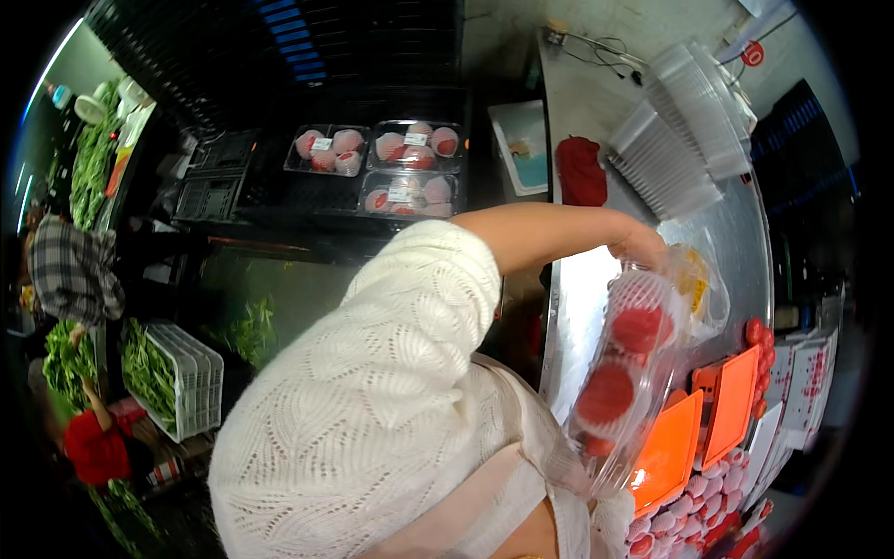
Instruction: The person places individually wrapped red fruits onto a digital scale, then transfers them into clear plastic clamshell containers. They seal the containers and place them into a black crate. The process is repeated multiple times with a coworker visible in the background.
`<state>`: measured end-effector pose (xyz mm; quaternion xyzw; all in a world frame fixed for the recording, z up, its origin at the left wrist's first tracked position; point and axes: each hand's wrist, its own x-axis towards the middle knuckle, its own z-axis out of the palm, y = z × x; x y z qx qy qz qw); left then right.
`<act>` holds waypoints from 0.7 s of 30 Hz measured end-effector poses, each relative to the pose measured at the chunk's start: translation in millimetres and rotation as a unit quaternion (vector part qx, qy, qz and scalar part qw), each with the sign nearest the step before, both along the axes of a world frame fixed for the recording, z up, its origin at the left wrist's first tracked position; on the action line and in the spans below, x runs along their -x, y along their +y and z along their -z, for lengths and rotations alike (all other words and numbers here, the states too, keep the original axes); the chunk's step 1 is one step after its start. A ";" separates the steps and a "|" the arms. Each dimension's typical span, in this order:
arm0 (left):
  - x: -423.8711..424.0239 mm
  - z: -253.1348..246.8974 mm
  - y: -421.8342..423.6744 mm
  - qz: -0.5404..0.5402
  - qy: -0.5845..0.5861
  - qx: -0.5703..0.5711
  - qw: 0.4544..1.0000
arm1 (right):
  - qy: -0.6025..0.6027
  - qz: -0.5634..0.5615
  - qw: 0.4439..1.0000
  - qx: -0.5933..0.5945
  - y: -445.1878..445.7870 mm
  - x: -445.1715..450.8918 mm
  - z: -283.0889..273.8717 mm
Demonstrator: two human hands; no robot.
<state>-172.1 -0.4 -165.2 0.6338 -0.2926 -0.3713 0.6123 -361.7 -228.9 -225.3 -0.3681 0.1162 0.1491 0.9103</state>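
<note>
My left hand (639,244) grips the upper end of a clear plastic clamshell pack (660,377), which stands tilted over the metal worktop. Inside, red round fruits (606,395) sit in white foam nets. A thin clear plastic bag (714,293) with yellow inside lies just beyond the hand. The white knitted sleeve of my right arm (614,520) shows at the pack's lower end, but my right hand is not in view. Two orange plastic trays (667,454) (730,405) are to the right of the pack.
Stacked clear plastic containers (670,154) and a red cloth (582,171) lie on the metal worktop (576,300). Net-wrapped fruits (698,499) are heaped lower right. Filled packs (412,195) rest on black crates. At left are two people (73,269) (98,447) and a crate of greens (192,377).
</note>
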 end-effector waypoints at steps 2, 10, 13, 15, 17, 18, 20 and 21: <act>4.9 -5.0 7.4 0.051 0.059 -0.013 0.997 | -0.001 -0.015 1.000 0.007 -2.6 2.2 2.0; 59.5 -12.5 27.9 0.136 0.083 -0.035 0.987 | 0.005 -0.079 0.996 0.036 11.5 -0.2 5.7; 78.6 -18.1 38.8 0.048 0.031 -0.011 0.998 | 0.003 -0.093 0.994 0.049 23.8 -0.4 1.5; 73.2 1.9 39.0 0.000 -0.011 0.050 0.999 | 0.001 -0.103 0.993 0.054 34.8 -2.6 0.5; 80.4 -3.0 49.6 -0.193 -0.085 0.039 0.977 | -0.004 -0.115 0.992 0.057 48.9 -7.6 -0.4; 79.0 -2.0 59.5 -0.269 -0.093 0.050 0.957 | -0.004 -0.121 0.991 0.059 57.5 -9.8 -0.4; 78.6 -4.0 94.6 -0.385 -0.058 0.088 0.917 | -0.007 -0.134 0.989 0.062 75.7 -15.7 -0.2; 82.4 -2.5 115.1 -0.415 -0.008 0.122 0.902 | -0.007 -0.131 0.989 0.070 80.3 -16.4 -0.6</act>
